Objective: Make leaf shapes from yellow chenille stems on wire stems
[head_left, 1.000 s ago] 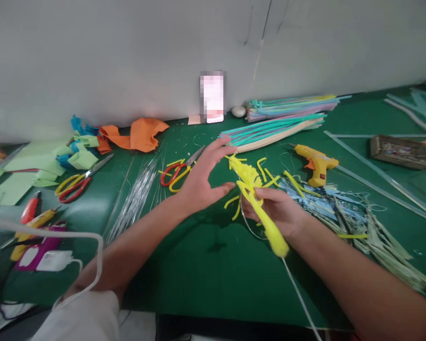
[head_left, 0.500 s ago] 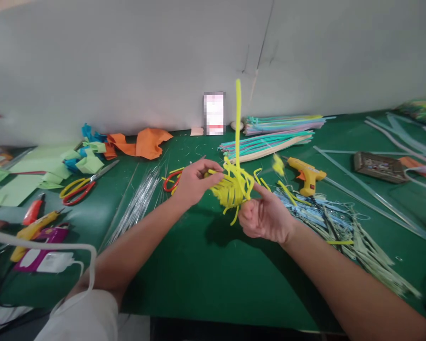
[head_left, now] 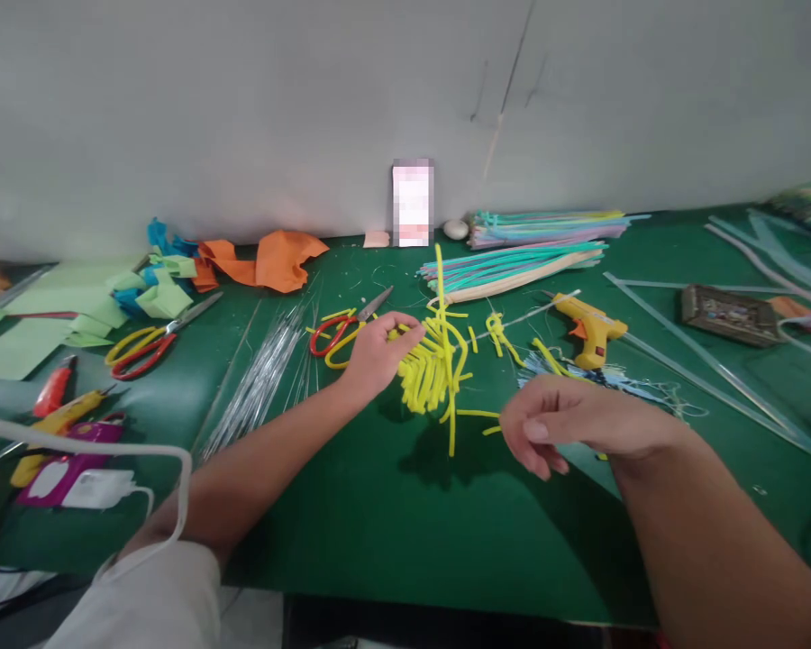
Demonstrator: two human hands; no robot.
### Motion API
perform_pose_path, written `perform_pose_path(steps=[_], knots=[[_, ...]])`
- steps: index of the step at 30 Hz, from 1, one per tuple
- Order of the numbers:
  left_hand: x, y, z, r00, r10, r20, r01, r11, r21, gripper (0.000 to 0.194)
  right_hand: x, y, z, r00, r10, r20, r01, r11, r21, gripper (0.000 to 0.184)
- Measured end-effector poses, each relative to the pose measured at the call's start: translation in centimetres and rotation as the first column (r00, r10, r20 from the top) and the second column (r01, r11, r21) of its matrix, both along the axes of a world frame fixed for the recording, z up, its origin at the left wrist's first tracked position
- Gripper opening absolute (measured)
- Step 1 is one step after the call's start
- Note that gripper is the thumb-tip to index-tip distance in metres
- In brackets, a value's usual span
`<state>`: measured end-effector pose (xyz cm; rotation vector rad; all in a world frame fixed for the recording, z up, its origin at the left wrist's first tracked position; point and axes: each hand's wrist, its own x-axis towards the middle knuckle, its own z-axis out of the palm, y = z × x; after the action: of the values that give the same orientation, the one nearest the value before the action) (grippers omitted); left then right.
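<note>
My left hand [head_left: 378, 350] is closed on a bundle of yellow pipe cleaners [head_left: 432, 365], holding it just above the green table [head_left: 378, 505]; one long yellow strand sticks up from the bundle. To its right, apart from the bundle, my right hand [head_left: 568, 419] hovers palm down with fingers curled loosely and nothing visible in them. Loose yellow pieces [head_left: 496, 333] lie on the table beyond the two hands.
Red-and-yellow scissors [head_left: 341, 326] lie behind my left hand, another pair [head_left: 149, 341] further left beside a sheaf of thin wires [head_left: 260, 379]. A yellow glue gun [head_left: 587, 326], stacked coloured pipe cleaners [head_left: 527, 248], paper scraps [head_left: 168, 288] and a white cable [head_left: 108, 451] surround the work spot.
My right hand has let go of the yellow bundle and drawn back towards me. The left hand has lowered the bundle towards the table.
</note>
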<state>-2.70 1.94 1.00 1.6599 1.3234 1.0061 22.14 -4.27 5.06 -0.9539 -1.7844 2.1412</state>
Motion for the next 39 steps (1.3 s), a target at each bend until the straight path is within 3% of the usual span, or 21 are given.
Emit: perform_pose_path(steps=[1,2,3,4,5,6,7,9,11,14,17,20,22,24,26,30,34,39], knots=[[0.2,-0.2,-0.1,0.999,-0.036,-0.025,0.036,0.999,-0.024,0.027,-0.3,0.1,-0.4,0.987,-0.157,-0.021,0.158,0.982,0.107,0.037],[0.4,-0.5,-0.2,0.995,-0.08,-0.052,0.077,0.996,-0.049,0.028,-0.7,0.4,-0.9,0.922,-0.382,-0.063,0.384,0.882,0.274,0.036],[0.6,-0.7,-0.4,0.989,-0.128,-0.079,0.122,0.99,-0.072,0.028,-1.0,0.6,-1.5,0.786,-0.607,-0.114,0.586,0.673,0.451,0.032],[0.8,-0.9,-0.5,0.98,-0.173,-0.103,0.163,0.982,-0.093,0.029,-1.4,1.0,-2.1,0.627,-0.762,-0.164,0.662,0.41,0.627,0.026],[0.9,-1.1,-0.7,0.97,-0.212,-0.121,0.199,0.974,-0.109,0.03,-1.7,1.4,-2.7,0.558,-0.809,-0.185,0.588,0.229,0.776,0.023],[1.1,-1.2,-0.8,0.961,-0.244,-0.128,0.229,0.966,-0.119,0.03,-2.0,1.7,-3.2,0.563,-0.807,-0.176,0.467,0.136,0.873,0.027],[1.2,-1.3,-0.9,0.956,-0.268,-0.122,0.254,0.96,-0.118,0.03,-2.2,2.0,-3.7,0.592,-0.796,-0.128,0.354,0.114,0.928,0.032],[1.3,-1.6,-1.0,0.949,-0.303,-0.085,0.294,0.95,-0.107,0.03,-2.5,2.5,-4.3,0.595,-0.804,-0.003,0.215,0.156,0.964,0.039],[1.5,-1.8,-0.8,0.941,-0.337,-0.028,0.332,0.937,-0.111,0.028,-2.6,2.8,-4.4,0.565,-0.811,0.151,0.173,0.296,0.939,0.039],[1.7,-1.9,-0.7,0.924,-0.364,0.113,0.38,0.906,-0.187,0.029,-2.7,2.9,-4.2,0.575,-0.765,0.292,0.272,0.515,0.813,0.037],[1.7,-1.4,-1.0,0.927,-0.265,0.268,0.344,0.884,-0.318,0.04,-2.6,2.9,-4.1,0.645,-0.729,0.23,0.421,0.59,0.689,0.031],[1.5,-0.7,-1.4,0.967,-0.145,0.209,0.221,0.885,-0.41,0.037,-2.7,2.9,-4.1,0.679,-0.72,0.141,0.529,0.613,0.587,0.028],[1.4,-0.5,-1.3,0.98,-0.171,0.098,0.196,0.895,-0.401,0.027,-2.8,2.9,-4.1,0.671,-0.734,0.107,0.581,0.61,0.539,0.028],[1.4,-0.5,-0.9,0.967,-0.252,0.037,0.245,0.881,-0.405,0.023,-2.9,2.8,-4.0,0.654,-0.751,0.088,0.613,0.594,0.521,0.026],[1.5,-0.6,-0.4,0.946,-0.319,0.051,0.305,0.832,-0.463,0.023,-3.0,2.7,-3.9,0.64,-0.766,0.068,0.632,0.574,0.52,0.024],[1.7,-0.7,0.4,0.935,-0.314,0.166,0.352,0.763,-0.541,0.017,-3.2,2.5,-3.6,0.627,-0.778,0.027,0.652,0.544,0.529,0.021],[1.5,-0.5,0.7,0.932,-0.29,0.219,0.362,0.794,-0.489,0.013,-3.3,2.5,-3.5,0.62,-0.784,0.028,0.646,0.53,0.549,0.02],[1.3,-0.7,1.5,0.93,-0.325,0.169,0.366,0.832,-0.416,0.014,-3.4,2.6,-3.9,0.617,-0.786,0.039,0.618,0.514,0.594,0.019]])
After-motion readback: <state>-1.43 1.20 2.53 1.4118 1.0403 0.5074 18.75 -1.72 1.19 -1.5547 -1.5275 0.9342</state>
